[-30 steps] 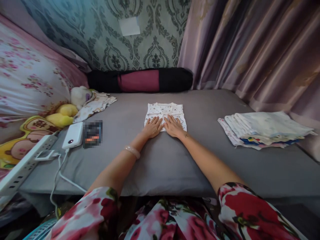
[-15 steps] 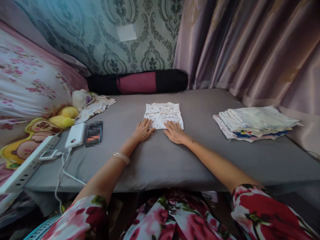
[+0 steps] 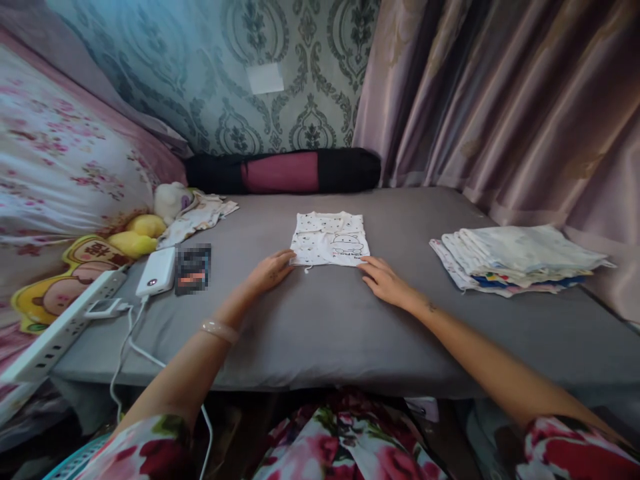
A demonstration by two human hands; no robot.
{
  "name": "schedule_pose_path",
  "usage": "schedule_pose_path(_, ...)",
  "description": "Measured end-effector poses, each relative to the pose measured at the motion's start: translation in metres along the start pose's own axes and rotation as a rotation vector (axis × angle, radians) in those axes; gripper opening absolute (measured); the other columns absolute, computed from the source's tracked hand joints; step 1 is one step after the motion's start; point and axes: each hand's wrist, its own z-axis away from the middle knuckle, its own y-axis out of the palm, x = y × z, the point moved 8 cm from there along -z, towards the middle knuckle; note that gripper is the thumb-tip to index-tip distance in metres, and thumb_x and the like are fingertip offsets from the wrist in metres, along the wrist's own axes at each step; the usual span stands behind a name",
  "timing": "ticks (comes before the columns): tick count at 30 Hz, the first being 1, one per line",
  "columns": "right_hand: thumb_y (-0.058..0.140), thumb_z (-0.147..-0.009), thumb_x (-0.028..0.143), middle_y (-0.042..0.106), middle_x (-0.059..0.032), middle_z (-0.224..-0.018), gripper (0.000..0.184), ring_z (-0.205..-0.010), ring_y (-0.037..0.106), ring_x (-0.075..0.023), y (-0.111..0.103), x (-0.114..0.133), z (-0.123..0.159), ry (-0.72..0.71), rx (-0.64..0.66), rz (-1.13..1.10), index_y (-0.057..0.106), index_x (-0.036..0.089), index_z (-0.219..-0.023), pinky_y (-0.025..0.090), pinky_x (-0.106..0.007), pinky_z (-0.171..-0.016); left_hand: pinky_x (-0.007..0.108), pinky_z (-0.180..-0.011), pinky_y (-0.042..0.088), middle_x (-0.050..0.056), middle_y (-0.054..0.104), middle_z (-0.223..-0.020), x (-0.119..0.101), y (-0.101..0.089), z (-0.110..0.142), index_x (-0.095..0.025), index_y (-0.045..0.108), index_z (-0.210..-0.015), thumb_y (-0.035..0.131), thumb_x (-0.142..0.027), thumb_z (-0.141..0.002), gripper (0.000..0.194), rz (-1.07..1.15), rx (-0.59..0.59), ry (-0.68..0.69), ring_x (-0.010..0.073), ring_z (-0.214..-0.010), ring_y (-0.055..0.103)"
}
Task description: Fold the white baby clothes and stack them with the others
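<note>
A small white garment (image 3: 325, 243), printed with dots and a cartoon animal, lies folded flat on the grey sheet. At its near left corner is my left hand (image 3: 273, 270), palm down, with outstretched fingertips touching the edge. My right hand (image 3: 385, 280) rests at the near right corner, its fingers spread and the tips on the cloth's edge. Neither hand visibly grips the fabric. The undersides of both hands are hidden.
Folded clothes (image 3: 520, 257) are stacked on the right. On the left are a white power bank (image 3: 156, 272), a power strip (image 3: 65, 327), cables, plush toys (image 3: 143, 233) and a crumpled cloth (image 3: 200, 217). A black and maroon bolster (image 3: 280, 171) lies along the wall.
My hands have moved apart, from lying on the garment's near part to its two near corners. More of its print now shows. The view has shifted slightly.
</note>
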Motion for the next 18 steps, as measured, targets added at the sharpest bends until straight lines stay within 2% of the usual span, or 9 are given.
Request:
schedule_pose_path(3, 0.044, -0.093, 0.017, 0.053, -0.0130, -0.133, 0.034, -0.119, 0.052, -0.0242, -0.003, -0.009, -0.005, 0.007, -0.037, 0.065, 0.060, 0.016, -0.123, 0.042, -0.041, -0.103, 0.039, -0.103, 0.045, 0.012, 0.061, -0.130, -0.009, 0.001, -0.002, -0.021, 0.058, -0.123, 0.035, -0.033, -0.097, 0.037, -0.032, 0.008, 0.048, 0.0231, -0.118, 0.059)
schedule_pose_path(6, 0.041, -0.094, 0.014, 0.058, -0.0121, -0.123, 0.031, -0.110, 0.054, -0.0231, -0.005, -0.008, -0.009, 0.003, -0.045, 0.124, 0.063, 0.017, -0.115, 0.045, -0.038, -0.097, 0.039, -0.100, 0.047, 0.012, 0.066, -0.119, -0.018, 0.001, -0.003, -0.020, 0.063, -0.114, 0.033, -0.028, -0.097, 0.035, -0.074, 0.020, 0.075, 0.0233, -0.114, 0.060)
schedule_pose_path(12, 0.036, -0.085, -0.004, 0.062, -0.0135, -0.111, 0.042, -0.100, 0.055, -0.0239, -0.003, 0.003, -0.014, -0.016, 0.049, 0.290, 0.063, 0.014, -0.110, 0.046, -0.034, -0.086, 0.036, -0.091, 0.049, 0.013, 0.067, -0.107, -0.028, 0.002, -0.008, -0.019, 0.065, -0.101, 0.037, -0.020, -0.095, 0.029, -0.140, 0.070, 0.082, 0.0230, -0.105, 0.061)
schedule_pose_path(16, 0.036, -0.086, -0.002, 0.063, -0.0130, -0.107, 0.040, -0.099, 0.058, -0.0236, -0.004, 0.002, -0.017, 0.018, 0.094, 0.321, 0.065, 0.015, -0.107, 0.046, -0.032, -0.084, 0.033, -0.083, 0.050, 0.013, 0.067, -0.103, -0.023, 0.004, -0.015, -0.019, 0.065, -0.099, 0.037, -0.018, -0.093, 0.028, -0.177, 0.084, 0.038, 0.0224, -0.094, 0.063)
schedule_pose_path(18, 0.036, -0.089, 0.001, 0.064, -0.0114, -0.108, 0.040, -0.098, 0.060, -0.0223, -0.006, -0.004, -0.021, 0.061, 0.083, 0.280, 0.064, 0.017, -0.111, 0.046, -0.031, -0.083, 0.030, -0.078, 0.050, 0.010, 0.067, -0.099, -0.016, 0.001, -0.017, -0.021, 0.065, -0.098, 0.041, -0.019, -0.091, 0.025, -0.118, 0.032, 0.000, 0.0204, -0.086, 0.065)
